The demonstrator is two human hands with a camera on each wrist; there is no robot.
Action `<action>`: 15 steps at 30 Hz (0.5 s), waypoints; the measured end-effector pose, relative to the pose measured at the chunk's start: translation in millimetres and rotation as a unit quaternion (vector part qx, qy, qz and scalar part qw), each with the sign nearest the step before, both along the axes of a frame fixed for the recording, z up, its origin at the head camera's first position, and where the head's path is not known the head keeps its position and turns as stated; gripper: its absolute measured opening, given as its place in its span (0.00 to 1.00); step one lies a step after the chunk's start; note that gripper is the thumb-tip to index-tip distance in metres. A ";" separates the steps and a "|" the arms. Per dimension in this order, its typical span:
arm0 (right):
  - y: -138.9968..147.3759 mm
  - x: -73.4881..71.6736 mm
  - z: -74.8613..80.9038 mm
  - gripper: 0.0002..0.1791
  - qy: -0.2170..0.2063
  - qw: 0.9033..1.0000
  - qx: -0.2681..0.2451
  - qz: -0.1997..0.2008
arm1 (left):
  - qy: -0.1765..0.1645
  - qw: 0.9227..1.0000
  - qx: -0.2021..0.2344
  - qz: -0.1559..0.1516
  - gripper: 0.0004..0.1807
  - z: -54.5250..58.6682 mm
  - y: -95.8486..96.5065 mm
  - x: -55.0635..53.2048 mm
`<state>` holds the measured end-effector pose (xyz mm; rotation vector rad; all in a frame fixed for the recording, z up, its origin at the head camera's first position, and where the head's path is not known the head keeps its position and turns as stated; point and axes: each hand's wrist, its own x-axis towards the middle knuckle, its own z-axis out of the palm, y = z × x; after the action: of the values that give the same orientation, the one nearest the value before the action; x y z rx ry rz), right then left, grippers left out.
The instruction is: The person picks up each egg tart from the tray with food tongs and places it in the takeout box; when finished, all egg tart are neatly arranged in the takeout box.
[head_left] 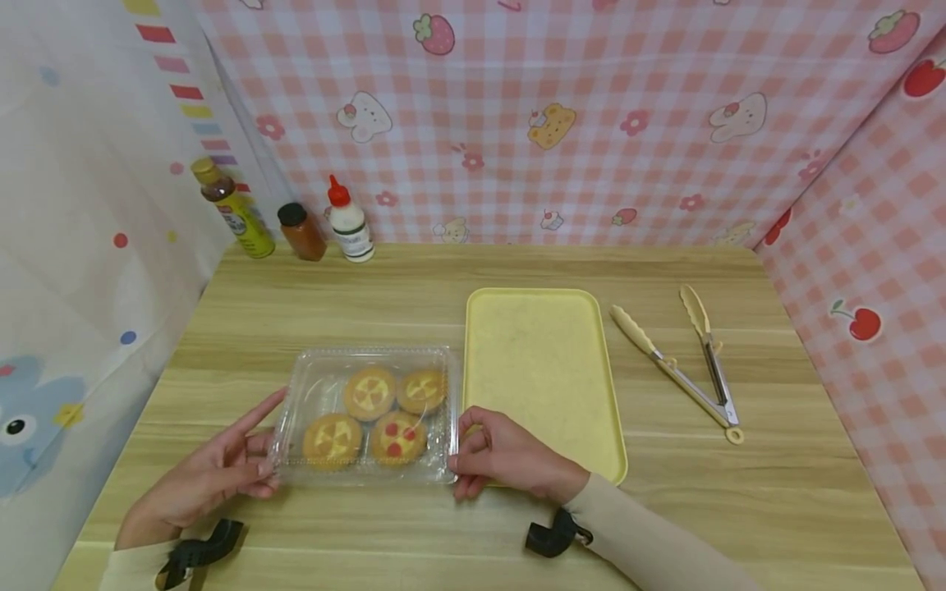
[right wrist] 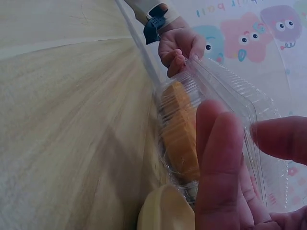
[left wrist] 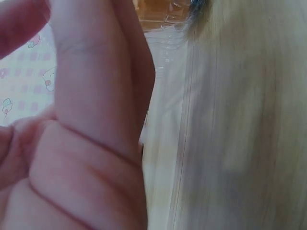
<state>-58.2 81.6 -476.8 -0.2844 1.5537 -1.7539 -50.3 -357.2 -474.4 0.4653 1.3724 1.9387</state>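
A clear plastic clamshell container (head_left: 318,373) lies between my hands in the head view, with several round golden tarts (head_left: 332,443) inside, one topped with red dots. My left hand (head_left: 207,476) grips its near left corner, thumb at the edge and index finger stretched along the side. On the opposite side, my right hand (head_left: 510,451) pinches the right edge between thumb and fingers. The right wrist view shows both hands at the container's rim (right wrist: 235,91). My palm and fingers (left wrist: 96,105) fill much of the left wrist view, hiding most of the container.
Right beside the container is a yellow tray (head_left: 539,369), its near part behind my right hand. Spread tongs (head_left: 689,387) lie farther right. At the back left stand a yellow-green bottle (head_left: 247,226), a black-capped jar (head_left: 303,238) and a white squeeze bottle (head_left: 351,230).
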 end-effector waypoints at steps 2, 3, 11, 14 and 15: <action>-0.8 -0.2 -0.2 0.16 -0.001 1.000 -0.002 -0.004 | -0.002 1.000 -0.016 0.016 0.51 -0.1 1.4 0.2; -1.2 -0.4 -0.1 0.16 -0.001 1.000 -0.003 -0.006 | -0.002 0.999 -0.023 0.024 0.50 -0.5 2.0 0.0; -4.9 -3.8 1.6 0.17 -0.002 1.000 0.001 -0.019 | 0.017 0.999 -0.010 0.031 0.49 -2.1 4.8 -2.7; -5.1 -5.1 2.6 0.17 0.000 1.000 0.001 -0.022 | 0.019 0.999 -0.015 0.035 0.49 -2.1 5.6 -3.7; -5.4 -5.5 2.9 0.17 0.001 1.000 0.001 -0.023 | 0.019 0.999 -0.019 0.037 0.49 -1.9 6.0 -4.0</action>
<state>-63.7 76.2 -473.9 -0.2518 1.5748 -1.7867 -54.3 -351.3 -476.3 0.4412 1.4672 1.9689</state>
